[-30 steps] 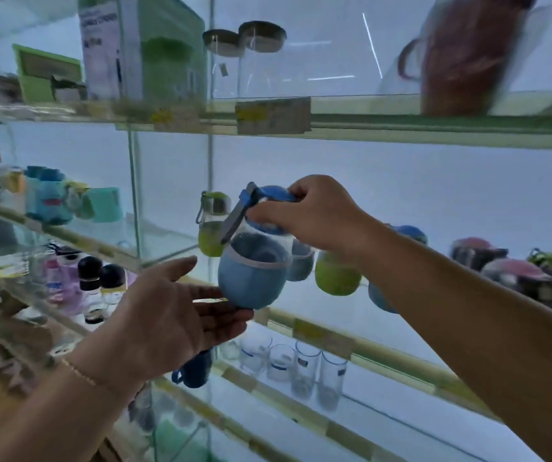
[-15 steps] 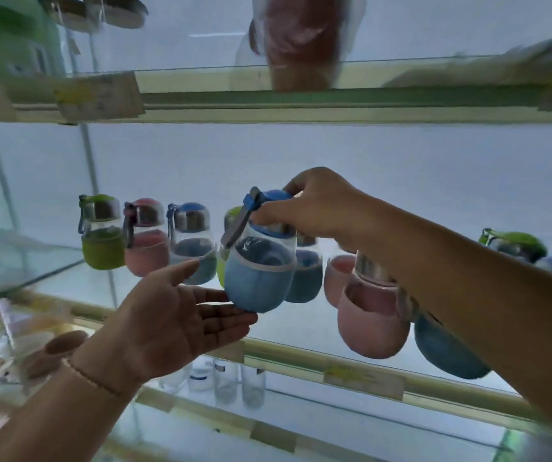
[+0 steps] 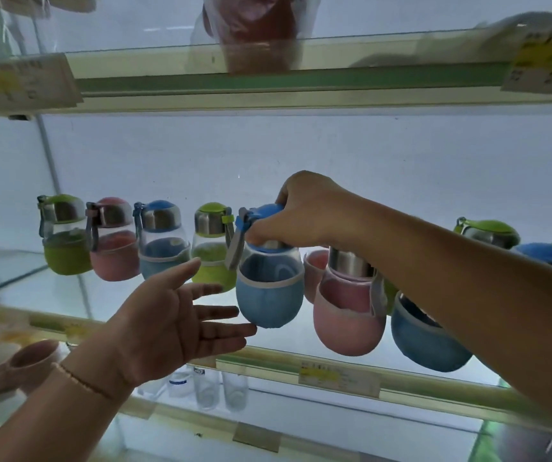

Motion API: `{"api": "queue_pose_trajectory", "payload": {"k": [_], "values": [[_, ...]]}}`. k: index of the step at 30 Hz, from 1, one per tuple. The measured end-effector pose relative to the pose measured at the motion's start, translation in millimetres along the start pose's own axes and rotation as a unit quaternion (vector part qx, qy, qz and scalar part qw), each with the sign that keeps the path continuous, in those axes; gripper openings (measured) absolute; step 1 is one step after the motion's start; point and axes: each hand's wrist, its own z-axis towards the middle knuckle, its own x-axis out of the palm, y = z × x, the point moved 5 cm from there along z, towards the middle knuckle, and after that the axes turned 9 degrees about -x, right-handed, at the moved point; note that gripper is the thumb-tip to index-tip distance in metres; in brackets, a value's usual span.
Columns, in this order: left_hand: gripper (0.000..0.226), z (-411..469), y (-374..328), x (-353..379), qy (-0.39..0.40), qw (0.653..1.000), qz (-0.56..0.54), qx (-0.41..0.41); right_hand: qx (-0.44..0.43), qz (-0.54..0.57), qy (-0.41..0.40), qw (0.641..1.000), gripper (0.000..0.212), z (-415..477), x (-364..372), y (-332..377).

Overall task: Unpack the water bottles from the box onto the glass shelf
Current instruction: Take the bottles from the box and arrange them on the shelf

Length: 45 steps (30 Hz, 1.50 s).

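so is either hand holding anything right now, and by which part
The right hand grips the small clear bottle with a blue sleeve by its blue lid, from above. The left hand, open beside its base, holds nothing.

One wide-angle camera on the person's head faces forward at close range, about level with the glass shelf (image 3: pixel 434 384) carrying the water bottles (image 3: pixel 163 243), the upper shelf (image 3: pixel 301 82) crossing the frame's top and a lower shelf (image 3: pixel 318 428) its bottom.

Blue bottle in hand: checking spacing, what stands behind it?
Behind the blue bottle, only the sleeve of a pink bottle shows at its right edge; the right hand covers its top.
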Motion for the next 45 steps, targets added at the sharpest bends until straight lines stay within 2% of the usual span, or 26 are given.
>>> {"api": "queue_pose_trajectory", "payload": {"k": [8,18,21,26,29,35,42,45], "values": [[0.056,9.4,4.0,-3.2,0.003,1.0,0.01,-0.005,0.005,-0.031,0.039,0.999,0.029,-2.0,15.4,-2.0],[0.052,14.2,8.0,-8.1,-0.001,1.0,0.006,-0.015,-0.004,-0.075,0.05,0.996,0.028,-4.8,21.5,2.4],[0.051,11.4,10.4,-9.1,0.0,1.0,0.006,-0.011,-0.005,-0.094,0.051,0.994,0.04,-9.9,22.2,7.8],[0.049,0.2,14.0,-20.6,-0.001,1.0,-0.004,0.008,-0.04,-0.132,0.012,0.99,0.077,-20.8,29.9,28.0],[0.049,-13.8,12.6,-33.9,-0.006,0.999,-0.019,0.027,-0.06,-0.152,-0.048,0.985,0.076,-26.4,37.6,46.7],[0.048,-56.7,5.3,-88.9,-0.051,0.994,-0.056,0.073,-0.111,-0.145,-0.094,0.979,0.059,-33.2,60.9,100.5],[0.05,-124.9,14.7,-176.4,-0.145,0.977,-0.097,0.123,-0.176,-0.082,-0.06,0.979,0.049,-25.3,114.2,184.3],[0.05,-159.6,21.3,-220.7,-0.2,0.964,-0.103,0.144,-0.205,-0.067,-0.04,0.976,0.055,-20.8,142.4,226.1]]}}
